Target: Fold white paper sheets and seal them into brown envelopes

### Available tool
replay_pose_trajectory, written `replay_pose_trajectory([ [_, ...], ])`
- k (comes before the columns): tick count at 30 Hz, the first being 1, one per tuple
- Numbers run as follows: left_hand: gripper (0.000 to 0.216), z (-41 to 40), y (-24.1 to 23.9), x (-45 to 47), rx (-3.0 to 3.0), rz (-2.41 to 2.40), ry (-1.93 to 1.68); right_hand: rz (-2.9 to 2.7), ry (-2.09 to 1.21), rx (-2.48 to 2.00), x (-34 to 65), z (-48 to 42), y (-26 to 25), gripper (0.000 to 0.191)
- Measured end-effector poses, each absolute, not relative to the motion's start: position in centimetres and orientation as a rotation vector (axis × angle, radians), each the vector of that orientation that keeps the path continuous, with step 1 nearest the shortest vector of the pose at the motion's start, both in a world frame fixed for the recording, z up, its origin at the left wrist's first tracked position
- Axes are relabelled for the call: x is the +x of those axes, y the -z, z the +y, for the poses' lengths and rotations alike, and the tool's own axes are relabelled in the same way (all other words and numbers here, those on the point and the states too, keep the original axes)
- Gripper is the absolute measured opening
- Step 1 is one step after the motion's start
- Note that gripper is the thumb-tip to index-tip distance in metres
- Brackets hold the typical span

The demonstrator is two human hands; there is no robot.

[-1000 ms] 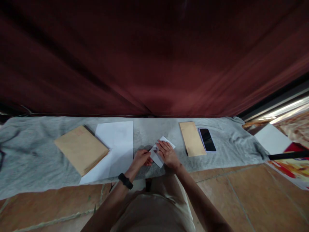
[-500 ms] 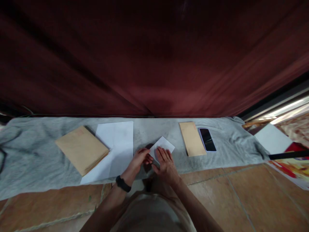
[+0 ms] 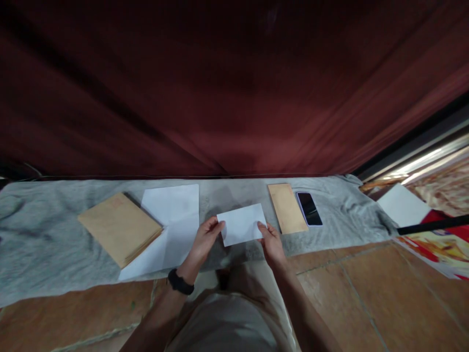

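The white paper (image 3: pixel 240 225) spans the two hands over the near half of the cloth-covered bench (image 3: pixel 47 234), a little right of the middle of its length. It seems to be held just above the cloth, tilted so that its right end sits slightly farther from the near edge. The left hand (image 3: pixel 205 238) pinches its left end, thumb on top and fingers curled beneath; the right hand (image 3: pixel 271 243) grips the right end the same way.

As far as it can be judged, the folding of this piece is well along: it is a compact oblong with fairly straight edges — much smaller than the white sheet (image 3: pixel 179 234) lying flat to its left. How many layers it has cannot be told.

What looks untouched is the rest. That sheet reaches toward the near edge, partly under the stack of brown envelopes (image 3: pixel 119 227) on the bench's left part. A single brown envelope (image 3: pixel 288 209) lies apart, nearer the far edge, with a phone (image 3: pixel 309 209) just beside it — whether it contains anything is not visible.
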State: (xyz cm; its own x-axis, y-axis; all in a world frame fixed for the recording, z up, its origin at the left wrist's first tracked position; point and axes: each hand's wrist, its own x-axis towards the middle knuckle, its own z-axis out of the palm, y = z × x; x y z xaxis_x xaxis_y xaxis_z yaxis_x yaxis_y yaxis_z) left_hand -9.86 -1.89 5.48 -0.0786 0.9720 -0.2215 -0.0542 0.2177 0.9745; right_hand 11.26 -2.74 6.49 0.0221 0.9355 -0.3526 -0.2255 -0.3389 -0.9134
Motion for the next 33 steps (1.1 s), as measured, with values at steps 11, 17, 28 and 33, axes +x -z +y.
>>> replay_pose_trajectory([
  [11,0.017,-1.3,-2.1,-9.5,1.219,1.782,-0.88,-1.539,-0.671,-1.476,13.7,-3.3,0.4,0.035],
  [17,0.01,-1.4,-2.7,-9.1,1.291,1.925,-0.706,-1.965,-0.361,-1.41,11.3,-3.5,1.1,0.045],
  [28,0.039,-3.4,-2.4,-6.9,2.076,1.969,-0.663,-2.228,-0.231,-1.517,9.1,-3.5,1.6,0.052],
  [33,0.054,-4.6,-1.1,-5.0,2.355,1.72,-0.515,-2.261,-0.231,-1.59,9.9,-2.8,1.5,0.052],
])
